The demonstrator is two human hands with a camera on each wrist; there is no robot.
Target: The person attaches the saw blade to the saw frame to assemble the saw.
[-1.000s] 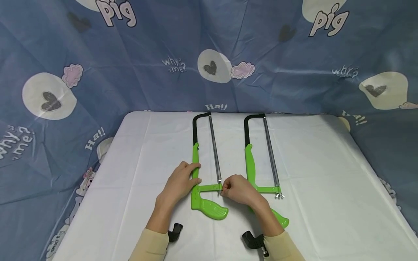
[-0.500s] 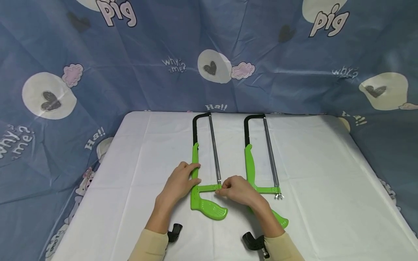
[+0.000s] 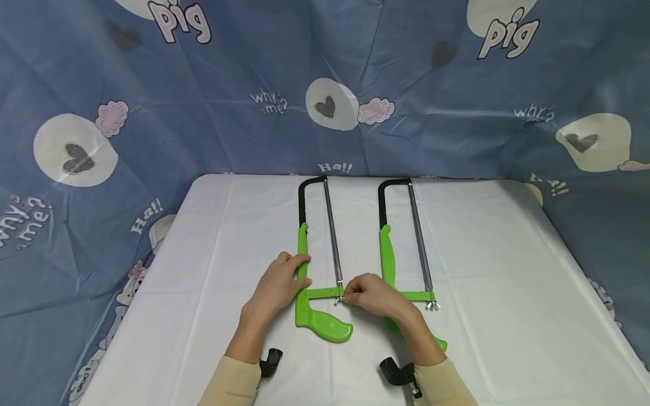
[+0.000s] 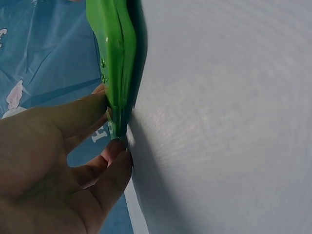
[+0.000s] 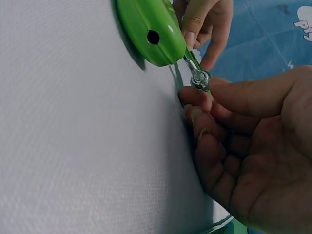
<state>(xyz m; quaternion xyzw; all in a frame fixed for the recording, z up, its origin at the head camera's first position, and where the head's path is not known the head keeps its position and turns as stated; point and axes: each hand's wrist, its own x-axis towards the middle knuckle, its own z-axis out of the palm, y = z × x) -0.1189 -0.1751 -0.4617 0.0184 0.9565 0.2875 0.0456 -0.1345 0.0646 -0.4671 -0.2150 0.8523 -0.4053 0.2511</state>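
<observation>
Two green hacksaws with black front frames lie side by side in the head view. My left hand [image 3: 276, 285] grips the upright frame of the left hacksaw [image 3: 324, 326], thumb on one side and fingers on the other. In the left wrist view these fingers [image 4: 113, 178] hold the frame's green edge [image 4: 114, 53]. My right hand [image 3: 373, 294] pinches the silvery wing nut [image 5: 199, 79] at the handle end of the blade [image 3: 332, 234], between thumb and index finger. The right hacksaw [image 3: 388, 256] lies partly under my right forearm, its wing nut [image 3: 432, 305] showing.
A white cloth [image 3: 508, 304] covers the table. Behind it and at the sides hangs a blue printed curtain [image 3: 228, 129]. Black wrist mounts [image 3: 271, 362] sit by both sleeves.
My right fingers have shifted slightly left and back right around the wing nut, whose wings now show at a different angle. My left hand and both hacksaws keep their places.
</observation>
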